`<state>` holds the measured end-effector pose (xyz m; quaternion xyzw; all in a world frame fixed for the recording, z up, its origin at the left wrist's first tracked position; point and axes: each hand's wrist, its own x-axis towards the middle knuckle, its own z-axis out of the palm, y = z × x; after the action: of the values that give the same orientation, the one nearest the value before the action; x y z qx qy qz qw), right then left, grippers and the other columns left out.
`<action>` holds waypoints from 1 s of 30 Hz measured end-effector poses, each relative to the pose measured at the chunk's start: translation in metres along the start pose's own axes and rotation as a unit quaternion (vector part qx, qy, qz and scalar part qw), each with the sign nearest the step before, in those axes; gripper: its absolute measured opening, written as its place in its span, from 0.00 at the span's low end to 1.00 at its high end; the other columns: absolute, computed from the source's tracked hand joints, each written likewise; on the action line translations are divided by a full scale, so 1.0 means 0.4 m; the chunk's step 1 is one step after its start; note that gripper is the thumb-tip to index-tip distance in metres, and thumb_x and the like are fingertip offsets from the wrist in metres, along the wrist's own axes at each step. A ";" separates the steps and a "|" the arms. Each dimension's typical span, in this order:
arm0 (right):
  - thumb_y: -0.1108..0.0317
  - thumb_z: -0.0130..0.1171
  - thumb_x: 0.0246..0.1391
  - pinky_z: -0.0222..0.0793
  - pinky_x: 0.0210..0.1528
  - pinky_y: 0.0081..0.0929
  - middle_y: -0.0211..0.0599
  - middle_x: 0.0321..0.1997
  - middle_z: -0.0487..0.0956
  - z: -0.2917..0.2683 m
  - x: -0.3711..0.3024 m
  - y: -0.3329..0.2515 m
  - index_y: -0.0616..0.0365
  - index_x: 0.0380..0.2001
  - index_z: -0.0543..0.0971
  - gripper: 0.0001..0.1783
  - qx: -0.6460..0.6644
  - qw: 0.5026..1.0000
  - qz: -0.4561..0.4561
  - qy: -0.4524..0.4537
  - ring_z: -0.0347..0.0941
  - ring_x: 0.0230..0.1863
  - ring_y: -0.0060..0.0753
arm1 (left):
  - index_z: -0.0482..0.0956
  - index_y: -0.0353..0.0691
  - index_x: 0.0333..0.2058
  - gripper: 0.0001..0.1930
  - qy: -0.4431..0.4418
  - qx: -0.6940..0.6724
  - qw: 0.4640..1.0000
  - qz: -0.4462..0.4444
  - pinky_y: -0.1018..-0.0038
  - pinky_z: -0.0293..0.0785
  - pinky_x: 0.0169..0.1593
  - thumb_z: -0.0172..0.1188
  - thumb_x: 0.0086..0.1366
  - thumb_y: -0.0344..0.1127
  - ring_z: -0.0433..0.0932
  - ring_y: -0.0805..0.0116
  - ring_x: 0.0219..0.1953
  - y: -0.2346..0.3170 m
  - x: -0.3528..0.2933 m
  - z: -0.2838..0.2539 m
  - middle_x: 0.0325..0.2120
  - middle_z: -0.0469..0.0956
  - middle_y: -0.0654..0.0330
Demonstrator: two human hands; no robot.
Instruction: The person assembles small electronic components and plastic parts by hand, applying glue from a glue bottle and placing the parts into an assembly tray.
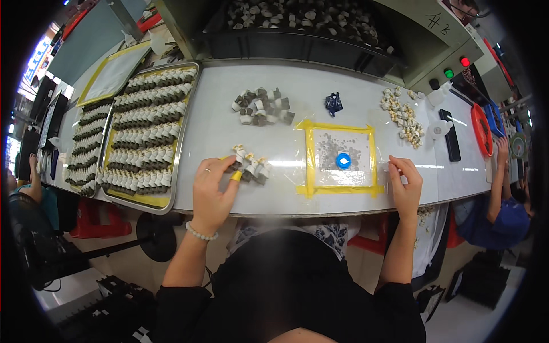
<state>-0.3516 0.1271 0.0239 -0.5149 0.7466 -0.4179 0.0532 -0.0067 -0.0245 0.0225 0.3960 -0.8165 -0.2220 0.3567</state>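
My left hand [213, 191], with yellow tape on its fingers, has thumb and forefinger closed about a small white-and-grey piece at the left edge of a cluster of such figures [251, 166] with orange-tinged tops. Its fingertips partly hide that piece. To the right, near the table's front edge, my right hand [405, 186] is pinched; whatever it holds is too small to make out. Between the hands lies a yellow-taped square [309, 160] with grey smudges, bearing a round blue-and-white item [343, 161]. Behind the cluster sit several loose grey-and-white pieces [262, 107].
A metal tray [191, 108] of figures in rows stands at left. Small cream-and-orange pieces [403, 117] lie at right, near white bottles [439, 129] and a black bar [450, 136]. A dark blue lump [333, 103] lies farther back. A black bin [274, 46] spans the rear.
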 end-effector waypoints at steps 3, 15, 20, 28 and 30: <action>0.77 0.56 0.52 0.67 0.34 0.21 0.39 0.33 0.78 -0.007 0.009 0.015 0.66 0.38 0.79 0.10 -0.003 1.000 -0.002 0.010 0.73 0.33 0.27 | 0.76 0.32 0.38 0.15 -0.004 -0.006 1.000 0.001 0.65 0.70 0.44 0.59 0.47 0.23 0.73 0.54 0.40 -0.008 -0.010 -0.003 0.32 0.78 0.53; 0.76 0.56 0.52 0.68 0.36 0.22 0.38 0.44 0.75 -0.046 0.044 0.088 0.61 0.44 0.78 0.14 -0.064 0.996 0.008 0.054 0.72 0.35 0.26 | 0.76 0.33 0.36 0.13 -0.014 -0.004 1.000 0.009 0.70 0.72 0.42 0.57 0.48 0.22 0.74 0.58 0.38 0.000 0.021 0.001 0.34 0.76 0.52; 0.74 0.56 0.52 0.66 0.37 0.21 0.37 0.45 0.74 -0.029 0.122 0.094 0.56 0.46 0.78 0.16 -0.150 0.986 -0.014 0.067 0.72 0.39 0.25 | 0.77 0.33 0.35 0.11 -0.024 -0.015 1.000 -0.004 0.71 0.72 0.42 0.56 0.51 0.21 0.75 0.60 0.38 -0.010 0.018 -0.014 0.34 0.76 0.52; 0.74 0.57 0.49 0.68 0.41 0.32 0.38 0.38 0.75 -0.025 0.162 0.106 0.60 0.37 0.79 0.10 -0.273 0.960 -0.068 0.007 0.73 0.39 0.39 | 0.77 0.33 0.31 0.06 -0.053 -0.097 0.990 -0.083 0.70 0.72 0.40 0.60 0.51 0.24 0.74 0.61 0.35 -0.010 0.027 -0.039 0.30 0.77 0.56; 0.75 0.58 0.49 0.69 0.39 0.32 0.37 0.37 0.75 -0.021 0.150 0.092 0.60 0.36 0.78 0.09 -0.254 0.966 -0.043 -0.002 0.73 0.37 0.38 | 0.77 0.33 0.32 0.08 -0.070 -0.095 0.990 -0.078 0.70 0.72 0.40 0.60 0.51 0.24 0.73 0.60 0.36 -0.004 0.024 -0.039 0.31 0.77 0.55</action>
<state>-0.4105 0.0872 0.0253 -0.5439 0.8054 -0.2151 -0.0963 0.0018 -0.0343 0.0352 0.4064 -0.7813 -0.3524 0.3165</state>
